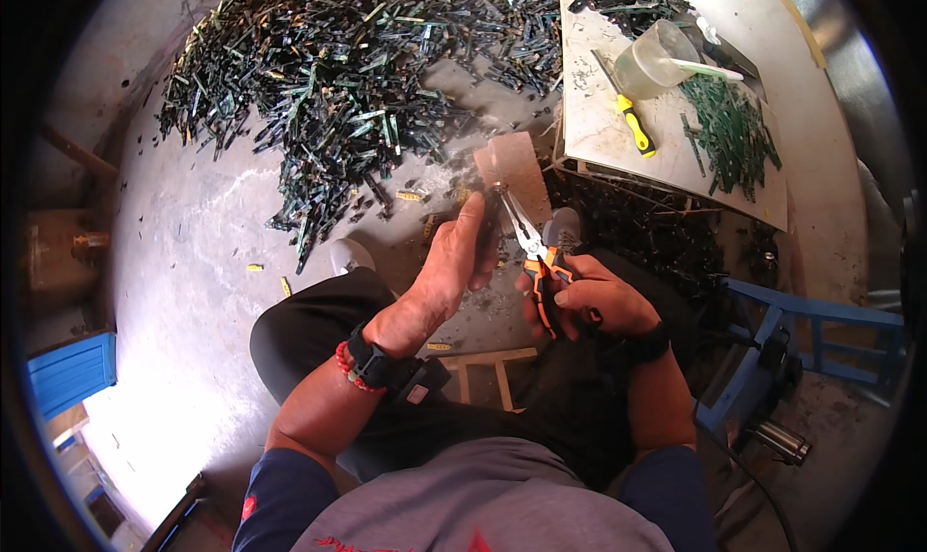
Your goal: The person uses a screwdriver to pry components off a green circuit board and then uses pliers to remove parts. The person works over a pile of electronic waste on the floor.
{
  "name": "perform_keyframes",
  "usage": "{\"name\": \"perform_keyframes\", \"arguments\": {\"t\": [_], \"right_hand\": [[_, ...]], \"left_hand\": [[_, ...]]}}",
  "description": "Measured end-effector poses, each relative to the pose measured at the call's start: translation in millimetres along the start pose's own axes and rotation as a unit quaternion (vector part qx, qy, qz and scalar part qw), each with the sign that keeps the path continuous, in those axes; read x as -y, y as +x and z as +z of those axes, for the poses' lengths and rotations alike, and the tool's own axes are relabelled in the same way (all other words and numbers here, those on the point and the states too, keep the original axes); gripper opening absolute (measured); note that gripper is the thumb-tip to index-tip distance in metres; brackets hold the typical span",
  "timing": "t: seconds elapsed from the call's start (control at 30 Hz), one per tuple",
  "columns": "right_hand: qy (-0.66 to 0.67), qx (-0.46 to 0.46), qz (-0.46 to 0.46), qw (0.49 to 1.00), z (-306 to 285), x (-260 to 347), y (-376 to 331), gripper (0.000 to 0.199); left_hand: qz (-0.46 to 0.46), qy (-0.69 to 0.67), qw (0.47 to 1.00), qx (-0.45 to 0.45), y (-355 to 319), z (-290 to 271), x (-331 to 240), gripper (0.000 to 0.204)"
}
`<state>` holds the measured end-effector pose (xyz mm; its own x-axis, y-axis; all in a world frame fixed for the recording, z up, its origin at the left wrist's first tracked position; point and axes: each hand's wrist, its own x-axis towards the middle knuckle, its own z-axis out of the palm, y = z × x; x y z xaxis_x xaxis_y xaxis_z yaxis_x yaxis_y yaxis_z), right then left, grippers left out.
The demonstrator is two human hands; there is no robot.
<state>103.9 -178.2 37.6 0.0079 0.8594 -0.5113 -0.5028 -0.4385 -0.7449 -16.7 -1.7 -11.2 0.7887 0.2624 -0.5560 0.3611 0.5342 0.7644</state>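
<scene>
My right hand (603,296) is closed round the black and orange handles of long-nose pliers (528,241), whose slim jaws point up and left. My left hand (449,262) is closed, thumb up, on a dark, narrow piece (491,216) partly hidden by the fingers. The jaw tips meet the upper end of this piece, where a small brownish bit shows; whether they grip it I cannot tell. Behind the tips a flat brown board (519,166) lies on the floor.
A large heap of dark green and black strips (338,98) spreads across the floor ahead. At the right, a white board (599,137) bears a yellow-handled tool (634,127), a clear plastic tub (657,59) and green strips (729,132). A blue metal frame (763,349) stands right of my knee.
</scene>
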Motion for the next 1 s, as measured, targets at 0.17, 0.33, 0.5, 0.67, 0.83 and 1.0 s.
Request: {"name": "perform_keyframes", "arguments": {"t": [0.17,0.33,0.5,0.67,0.83,1.0], "right_hand": [[0.026,0.01,0.005,1.0,1,0,2,0.042],[0.014,0.025,0.002,1.0,-1,1,3,0.046],[0.037,0.026,0.001,0.999,1,1,4,0.048],[0.096,0.034,0.008,0.995,-3,-6,6,0.053],[0.124,0.047,0.006,0.991,-2,-8,7,0.056],[0.107,0.044,0.006,0.993,2,-5,7,0.055]], "left_hand": [[0.0,-0.002,1.0,-0.003,-3,0,-2,0.064],[0.004,-0.021,1.0,0.006,-2,0,-1,0.064],[0.0,-0.026,1.0,0.004,-2,1,-2,0.064],[0.022,-0.019,1.0,0.009,-5,1,-4,0.065],[0.016,-0.02,1.0,0.008,-7,2,-7,0.066],[-0.006,-0.027,1.0,-0.015,-9,4,-10,0.065]]}}
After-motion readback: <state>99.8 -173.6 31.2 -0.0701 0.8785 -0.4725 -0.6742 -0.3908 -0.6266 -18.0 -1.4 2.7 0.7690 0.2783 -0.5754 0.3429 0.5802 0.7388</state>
